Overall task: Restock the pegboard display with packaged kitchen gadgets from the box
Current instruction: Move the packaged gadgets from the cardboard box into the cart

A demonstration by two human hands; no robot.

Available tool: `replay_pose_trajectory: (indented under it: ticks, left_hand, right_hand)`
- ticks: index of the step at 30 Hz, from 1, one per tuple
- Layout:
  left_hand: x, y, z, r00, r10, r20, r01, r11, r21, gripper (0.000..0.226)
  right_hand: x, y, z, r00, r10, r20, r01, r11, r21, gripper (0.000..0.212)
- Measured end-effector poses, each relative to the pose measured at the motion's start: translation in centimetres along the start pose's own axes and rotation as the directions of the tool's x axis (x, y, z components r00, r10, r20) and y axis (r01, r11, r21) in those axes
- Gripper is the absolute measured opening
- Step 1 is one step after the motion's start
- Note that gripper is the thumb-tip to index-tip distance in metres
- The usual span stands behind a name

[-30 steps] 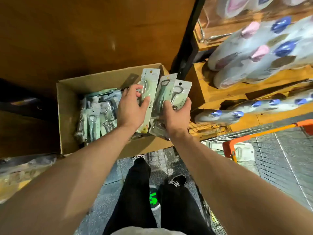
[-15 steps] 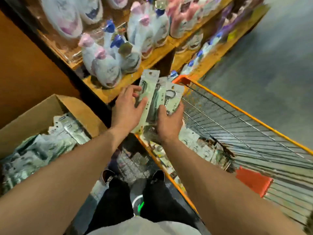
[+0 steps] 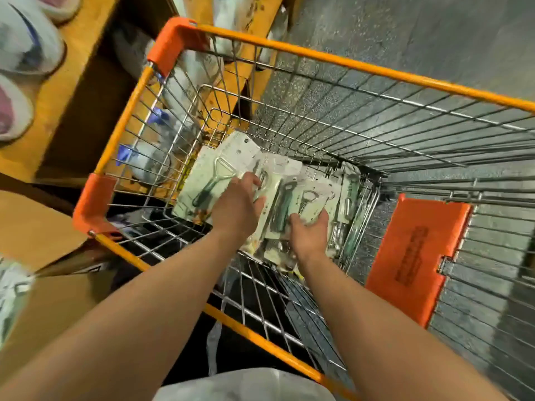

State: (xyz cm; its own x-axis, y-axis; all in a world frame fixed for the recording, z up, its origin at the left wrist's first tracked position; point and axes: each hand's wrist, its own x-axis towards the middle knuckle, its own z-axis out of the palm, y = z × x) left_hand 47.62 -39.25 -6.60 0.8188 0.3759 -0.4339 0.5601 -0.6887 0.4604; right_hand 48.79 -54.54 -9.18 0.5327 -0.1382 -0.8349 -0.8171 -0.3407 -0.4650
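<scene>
Both my hands reach down into an orange-rimmed wire shopping cart [image 3: 341,62]. My left hand [image 3: 236,208] and my right hand [image 3: 309,233] grip a fanned bunch of pale green carded gadget packs [image 3: 282,204], bottle openers among them, low in the basket. More carded packs lie on the cart's floor, one with a peeler [image 3: 208,180] just left of my left hand. The cardboard box [image 3: 37,235] shows only as an edge at the left. No pegboard is in view.
Wooden shelves [image 3: 75,82] with white bottles and pouches stand at the left, close against the cart. An orange child-seat flap [image 3: 414,256] hangs on the cart's right. Grey speckled floor lies beyond the cart. My legs are below.
I have turned from the box to the cart. Both hands carried the bunch of packs rightward and lowered it down into the basket.
</scene>
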Motion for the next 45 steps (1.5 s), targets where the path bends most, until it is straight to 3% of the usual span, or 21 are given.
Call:
replay_pose_trajectory:
  ticks: [3, 7, 9, 11, 17, 20, 24, 26, 31, 33, 37, 41, 45]
  left_hand:
    - [0.5, 0.0, 2.0, 0.991, -0.045, 0.125, 0.036, 0.997, 0.070, 0.030]
    - [0.5, 0.2, 1.0, 0.987, -0.002, 0.162, 0.002, 1.000, 0.001, 0.036]
    - [0.2, 0.3, -1.2, 0.991, 0.019, 0.129, -0.010, 0.997, -0.070, 0.035]
    - [-0.8, 0.1, -4.5, 0.998, 0.018, 0.055, -0.012, 0.994, -0.105, 0.032]
    - [-3.6, -2.2, -15.1, 0.963, -0.048, -0.266, -0.028, 0.961, -0.275, 0.024]
    - [-6.4, -5.8, -20.7, 0.889, -0.108, -0.446, -0.061, 0.935, -0.348, 0.019]
    - [-10.8, -14.9, -25.5, 0.738, -0.347, -0.578, 0.042, 0.880, -0.474, 0.019]
    - [-13.7, -20.4, -26.0, 0.675, -0.479, -0.562, 0.136, 0.829, -0.543, 0.017]
    - [-20.1, -32.3, -22.2, 0.546, -0.700, -0.460, 0.355, 0.691, -0.630, 0.016]
    - [-22.3, -35.5, -19.9, 0.534, -0.736, -0.417, 0.391, 0.652, -0.650, 0.014]
    - [-25.8, -42.2, -15.5, 0.541, -0.786, -0.299, 0.443, 0.569, -0.693, 0.020]
    - [-26.6, -46.8, -13.0, 0.611, -0.746, -0.266, 0.592, 0.654, -0.471, 0.032]
    - [-25.7, -49.4, -12.1, 0.688, -0.704, -0.178, 0.613, 0.694, -0.377, 0.044]
  right_hand:
    - [1.2, 0.6, -0.5, 0.999, 0.053, -0.014, -0.053, 0.998, -0.034, 0.087]
    - [0.9, -0.8, -0.4, 0.974, 0.083, -0.211, -0.093, 0.995, -0.040, 0.056]
    - [-0.6, -2.7, 0.0, 0.977, -0.054, -0.205, 0.024, 0.989, -0.148, 0.029]
    - [-3.4, -5.4, 1.2, 0.971, -0.216, -0.108, 0.184, 0.952, -0.246, 0.007]
    - [-12.6, -12.6, 8.7, 0.850, -0.513, 0.117, 0.525, 0.811, -0.260, 0.009]
    - [-17.7, -14.4, 14.0, 0.748, -0.620, 0.237, 0.664, 0.701, -0.261, 0.017]
    - [-23.8, -13.4, 22.5, 0.587, -0.704, 0.400, 0.810, 0.503, -0.302, 0.011]
    - [-26.8, -11.3, 27.0, 0.522, -0.699, 0.489, 0.853, 0.422, -0.307, 0.006]
    - [-30.6, -4.2, 36.3, 0.472, -0.561, 0.679, 0.880, 0.348, -0.324, 0.017]
    - [-30.4, -1.4, 39.6, 0.477, -0.503, 0.721, 0.879, 0.276, -0.389, 0.015]
    - [-28.5, 3.8, 45.6, 0.578, -0.375, 0.725, 0.813, 0.192, -0.549, 0.014]
    - [-25.7, 6.5, 48.7, 0.690, -0.345, 0.637, 0.708, 0.139, -0.692, 0.044]
    - [-23.6, 8.4, 50.5, 0.751, -0.364, 0.551, 0.623, 0.114, -0.774, 0.063]
